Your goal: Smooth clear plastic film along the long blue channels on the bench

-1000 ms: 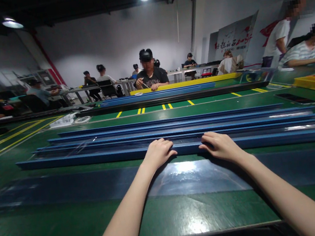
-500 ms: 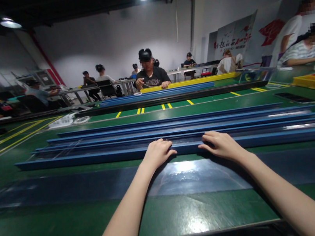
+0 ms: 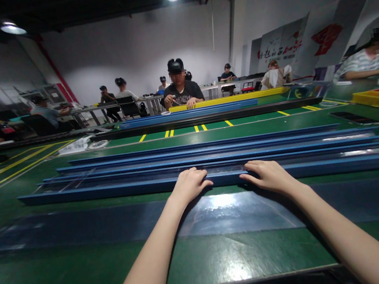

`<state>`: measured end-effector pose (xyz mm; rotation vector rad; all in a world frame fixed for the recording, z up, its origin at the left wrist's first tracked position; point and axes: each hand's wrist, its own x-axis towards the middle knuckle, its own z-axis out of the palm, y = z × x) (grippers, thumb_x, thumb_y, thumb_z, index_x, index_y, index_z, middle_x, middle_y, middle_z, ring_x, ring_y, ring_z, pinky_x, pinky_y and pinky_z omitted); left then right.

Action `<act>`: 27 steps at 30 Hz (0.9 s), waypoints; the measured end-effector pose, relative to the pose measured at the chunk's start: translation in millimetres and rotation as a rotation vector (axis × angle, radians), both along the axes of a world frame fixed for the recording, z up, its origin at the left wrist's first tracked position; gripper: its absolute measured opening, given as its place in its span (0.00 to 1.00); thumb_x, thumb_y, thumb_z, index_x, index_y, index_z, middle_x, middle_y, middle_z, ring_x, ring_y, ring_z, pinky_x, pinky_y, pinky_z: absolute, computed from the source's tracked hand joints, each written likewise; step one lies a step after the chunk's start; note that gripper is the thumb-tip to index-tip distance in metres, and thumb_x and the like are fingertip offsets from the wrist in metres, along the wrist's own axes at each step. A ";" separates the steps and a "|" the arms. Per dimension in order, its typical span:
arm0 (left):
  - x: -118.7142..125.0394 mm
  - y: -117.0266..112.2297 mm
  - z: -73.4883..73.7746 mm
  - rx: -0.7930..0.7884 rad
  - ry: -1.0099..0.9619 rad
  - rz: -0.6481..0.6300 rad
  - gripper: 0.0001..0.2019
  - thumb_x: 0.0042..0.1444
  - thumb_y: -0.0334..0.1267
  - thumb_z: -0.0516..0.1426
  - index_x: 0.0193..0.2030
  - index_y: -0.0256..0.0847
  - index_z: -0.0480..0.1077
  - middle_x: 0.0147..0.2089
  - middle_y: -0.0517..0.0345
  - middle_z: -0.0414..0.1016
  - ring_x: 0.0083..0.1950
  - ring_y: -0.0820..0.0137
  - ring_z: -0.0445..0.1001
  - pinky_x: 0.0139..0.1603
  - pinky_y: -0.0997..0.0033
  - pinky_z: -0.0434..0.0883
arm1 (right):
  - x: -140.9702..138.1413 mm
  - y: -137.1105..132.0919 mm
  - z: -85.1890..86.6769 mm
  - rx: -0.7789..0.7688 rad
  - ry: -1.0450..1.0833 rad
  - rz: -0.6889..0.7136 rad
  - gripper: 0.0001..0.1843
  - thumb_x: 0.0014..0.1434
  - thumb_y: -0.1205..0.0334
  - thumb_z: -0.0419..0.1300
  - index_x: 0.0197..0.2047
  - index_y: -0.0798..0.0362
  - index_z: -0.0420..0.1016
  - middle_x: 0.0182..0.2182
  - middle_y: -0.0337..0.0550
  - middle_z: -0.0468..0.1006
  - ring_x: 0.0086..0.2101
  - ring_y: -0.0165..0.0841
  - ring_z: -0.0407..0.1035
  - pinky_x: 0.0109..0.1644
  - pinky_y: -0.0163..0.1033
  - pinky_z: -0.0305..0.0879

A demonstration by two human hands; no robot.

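My left hand (image 3: 189, 185) and my right hand (image 3: 267, 175) rest side by side on the near edge of the closest long blue rail (image 3: 93, 193). Fingers of both hands curl over that rail's top edge and grip it. Several more long blue rails (image 3: 212, 150) lie parallel behind it, running left to right across the green table (image 3: 71, 278). A dark glossy strip (image 3: 63, 229) lies on the table under my wrists.
Across the table a person (image 3: 182, 91) sits behind a yellow tray (image 3: 233, 99) and more blue rails. Another yellow tray (image 3: 377, 97) is at the far right beside a seated person in stripes (image 3: 366, 63). More people sit at tables behind.
My hands have stayed in place on the near blue rail. A standing person at the far right has left the view.
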<state>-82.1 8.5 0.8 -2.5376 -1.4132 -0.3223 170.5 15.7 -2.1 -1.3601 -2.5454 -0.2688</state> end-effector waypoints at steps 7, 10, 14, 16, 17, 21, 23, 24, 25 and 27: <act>-0.6 1.1 -0.1 -0.006 0.015 0.011 0.15 0.55 0.51 0.49 0.34 0.41 0.67 0.33 0.56 0.72 0.36 0.69 0.70 0.32 0.74 0.62 | -3.1 -0.8 -3.1 -0.002 0.039 0.034 0.22 0.57 0.49 0.46 0.48 0.51 0.68 0.42 0.47 0.74 0.41 0.36 0.69 0.41 0.37 0.61; -0.7 1.3 -0.3 -0.005 0.015 0.014 0.15 0.55 0.50 0.49 0.34 0.41 0.67 0.32 0.57 0.72 0.36 0.68 0.70 0.32 0.74 0.62 | -4.9 -0.9 -4.1 -0.008 0.031 0.034 0.23 0.57 0.49 0.46 0.50 0.51 0.67 0.42 0.48 0.74 0.41 0.36 0.69 0.41 0.37 0.61; -0.9 0.8 -0.9 -0.009 0.014 0.012 0.15 0.55 0.51 0.49 0.34 0.41 0.67 0.33 0.57 0.72 0.36 0.68 0.70 0.32 0.74 0.62 | -5.4 -0.4 -4.3 -0.003 0.024 0.034 0.22 0.58 0.50 0.46 0.50 0.52 0.67 0.42 0.48 0.74 0.41 0.36 0.68 0.41 0.38 0.61; -0.9 0.9 -1.3 -0.010 0.016 0.013 0.15 0.55 0.51 0.49 0.34 0.41 0.67 0.32 0.57 0.72 0.36 0.68 0.70 0.32 0.74 0.62 | -5.4 -0.5 -4.1 0.004 0.021 0.039 0.22 0.58 0.50 0.46 0.49 0.52 0.68 0.42 0.49 0.74 0.41 0.36 0.68 0.41 0.38 0.61; -0.9 1.1 -1.5 -0.010 0.018 0.013 0.15 0.55 0.51 0.48 0.34 0.41 0.67 0.32 0.57 0.72 0.36 0.68 0.70 0.32 0.74 0.62 | -5.4 -0.6 -4.1 0.009 0.020 0.041 0.22 0.58 0.50 0.46 0.49 0.52 0.68 0.42 0.49 0.74 0.40 0.37 0.69 0.40 0.38 0.62; -0.7 1.6 -1.8 -0.010 0.022 0.015 0.16 0.55 0.51 0.48 0.34 0.41 0.68 0.32 0.56 0.72 0.36 0.68 0.71 0.32 0.74 0.62 | -5.6 -0.7 -5.1 0.028 0.017 0.047 0.22 0.58 0.50 0.46 0.48 0.53 0.68 0.41 0.49 0.74 0.40 0.36 0.69 0.39 0.37 0.61; -0.6 1.4 -1.7 -0.014 0.019 0.015 0.15 0.55 0.50 0.49 0.34 0.41 0.68 0.32 0.56 0.72 0.36 0.68 0.71 0.32 0.74 0.62 | -5.8 -0.2 -6.1 0.034 0.020 0.058 0.21 0.58 0.51 0.46 0.47 0.53 0.68 0.41 0.48 0.74 0.40 0.36 0.69 0.39 0.37 0.61; -0.6 1.1 -1.8 -0.015 0.016 0.015 0.15 0.55 0.50 0.49 0.34 0.41 0.68 0.32 0.56 0.72 0.36 0.68 0.71 0.32 0.74 0.62 | -6.0 0.1 -6.4 0.037 0.025 0.066 0.20 0.58 0.51 0.46 0.46 0.53 0.68 0.41 0.48 0.74 0.40 0.36 0.69 0.39 0.37 0.61; -0.6 0.9 -1.8 -0.016 0.013 0.013 0.15 0.55 0.50 0.49 0.35 0.41 0.68 0.33 0.56 0.72 0.36 0.68 0.71 0.33 0.74 0.62 | -6.3 0.4 -6.6 0.041 0.032 0.075 0.20 0.58 0.51 0.46 0.45 0.53 0.69 0.41 0.48 0.74 0.40 0.35 0.68 0.39 0.37 0.60; -0.8 0.7 -2.4 -0.015 0.004 0.009 0.15 0.55 0.50 0.49 0.35 0.41 0.67 0.33 0.56 0.73 0.37 0.67 0.71 0.33 0.73 0.62 | -7.1 0.3 -6.1 0.050 0.048 0.089 0.17 0.59 0.53 0.46 0.43 0.53 0.69 0.40 0.47 0.74 0.39 0.35 0.68 0.38 0.36 0.60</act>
